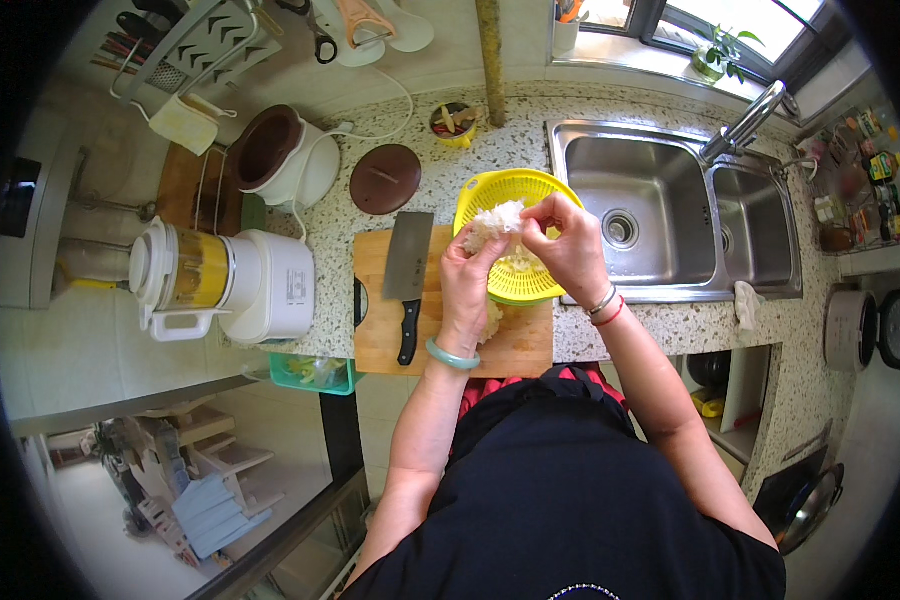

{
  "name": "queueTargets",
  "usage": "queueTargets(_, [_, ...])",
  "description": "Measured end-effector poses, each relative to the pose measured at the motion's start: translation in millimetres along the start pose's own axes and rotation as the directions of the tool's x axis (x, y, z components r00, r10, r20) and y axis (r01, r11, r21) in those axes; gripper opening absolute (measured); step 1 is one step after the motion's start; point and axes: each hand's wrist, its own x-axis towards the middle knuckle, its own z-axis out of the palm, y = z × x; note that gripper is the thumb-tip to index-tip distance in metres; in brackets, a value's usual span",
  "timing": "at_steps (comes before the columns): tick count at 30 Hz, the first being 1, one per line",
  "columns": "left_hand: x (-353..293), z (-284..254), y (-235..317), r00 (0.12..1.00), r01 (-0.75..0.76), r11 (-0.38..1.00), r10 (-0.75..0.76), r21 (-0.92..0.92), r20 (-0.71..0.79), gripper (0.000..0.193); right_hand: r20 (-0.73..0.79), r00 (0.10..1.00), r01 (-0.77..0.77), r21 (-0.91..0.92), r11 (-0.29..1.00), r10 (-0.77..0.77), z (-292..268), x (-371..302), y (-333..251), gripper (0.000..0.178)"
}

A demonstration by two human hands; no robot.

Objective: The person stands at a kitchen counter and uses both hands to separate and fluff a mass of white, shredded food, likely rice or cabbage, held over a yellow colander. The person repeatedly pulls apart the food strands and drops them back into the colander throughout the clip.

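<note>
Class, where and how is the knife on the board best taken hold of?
Probably by its black handle, coming from above on the near side: the knife lies flat on the board, its slim handle pointing nearward and its broad blade away, so the grip can stay off the blade.

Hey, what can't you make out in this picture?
All in the head view:
- Pale ruffled food: its underside, hidden by the left hand.
- Right hand: whether the fingertips hold a bit of it; too small to tell.
- Yellow colander: some of its contents, hidden by both hands.
- Pale piece on the cutting board: partly hidden by the left wrist.
- Green tray: contents too small to identify.
</note>
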Motion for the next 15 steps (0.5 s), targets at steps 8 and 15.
queueTargets(8, [2, -15, 0, 0.997, 0.06, 0.991, -0.053, -0.12, 0.062, 0.026, 0.119, 0.953, -0.3, 0.475, 0.827, 0.277, -14, 4, 12, 0.013])
queueTargets(15, [-1, -6, 7, 0.992, 0.078, 0.989, -0.065, -0.122, 0.112, 0.031, -0.038, 0.999, -0.034, 0.114, 0.993, 0.038, -15, 4, 11, 0.012])
